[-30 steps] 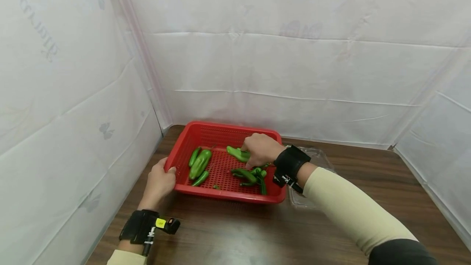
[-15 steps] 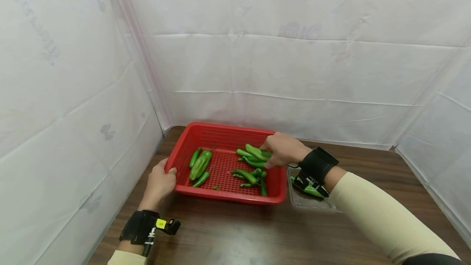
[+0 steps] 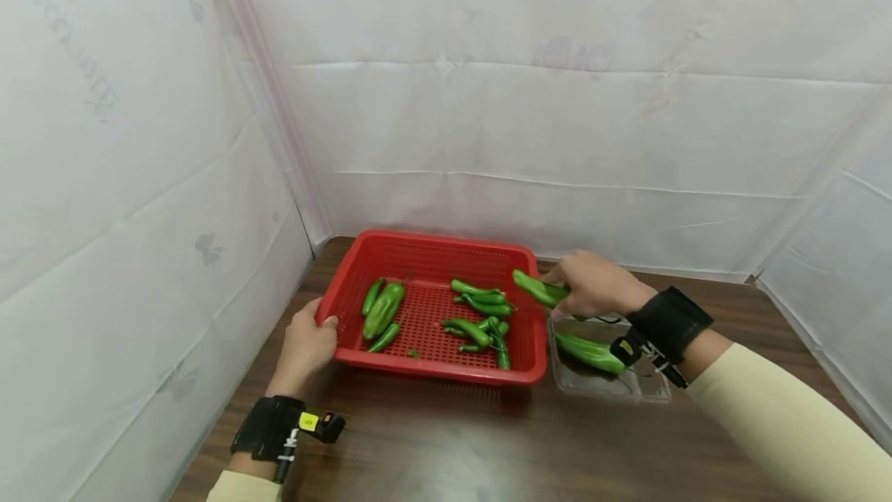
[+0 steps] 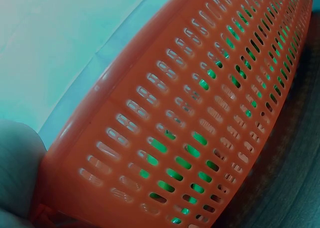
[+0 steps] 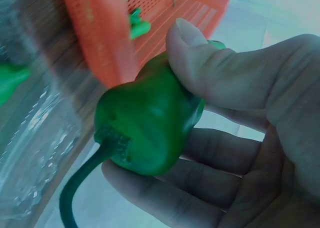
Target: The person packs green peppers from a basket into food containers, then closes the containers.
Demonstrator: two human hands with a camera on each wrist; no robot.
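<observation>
Pepper now past basket, seemingly

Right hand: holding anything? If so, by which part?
Yes. The right hand grips a green pepper round its thick stem end, thumb on top, fingers beneath; the stem sticks out free.

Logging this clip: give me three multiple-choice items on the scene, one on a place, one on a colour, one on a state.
1. Where does the clear tray sit?
A. right of the basket
B. inside the basket
C. left of the basket

2. What colour is the basket?
A. blue
B. red
C. yellow

3. What is the right hand doing?
A. lying flat
B. gripping the basket
C. holding a pepper

Answers:
1. A, it is on the table beside the basket's right wall.
2. B, red mesh.
3. C, its fingers wrap a green pepper; the left hand grips the basket.
</observation>
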